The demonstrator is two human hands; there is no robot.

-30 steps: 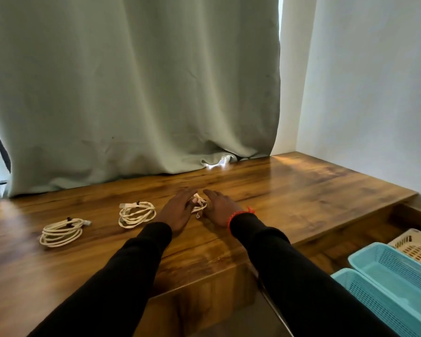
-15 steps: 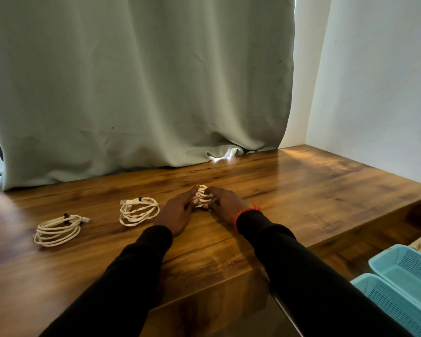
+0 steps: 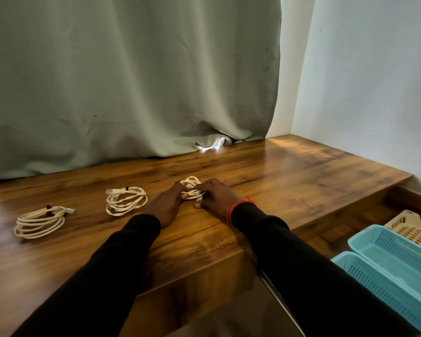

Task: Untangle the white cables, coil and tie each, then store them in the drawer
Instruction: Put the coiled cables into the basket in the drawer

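Note:
Three white cables lie on the wooden table (image 3: pixel 301 181). A coiled, tied cable (image 3: pixel 40 221) sits at the far left. A second coiled, tied cable (image 3: pixel 125 200) lies to its right. The third small coil (image 3: pixel 191 187) is between my hands at the table's middle. My left hand (image 3: pixel 167 205) pinches its left side with thumb and fingers. My right hand (image 3: pixel 216 197), with a red wrist band, grips its right side, fingers curled over the strands. Part of this coil is hidden under my fingers.
A grey-green curtain (image 3: pixel 131 81) hangs along the table's back edge. At the lower right, below the table, stand two turquoise mesh baskets (image 3: pixel 394 263) and a cream basket (image 3: pixel 411 229). A white wall (image 3: pixel 374 81) closes the right side.
Both hands kept working the small coil between them, sliding a little farther up the table. The view shifted slightly. The two tied coils have not moved.

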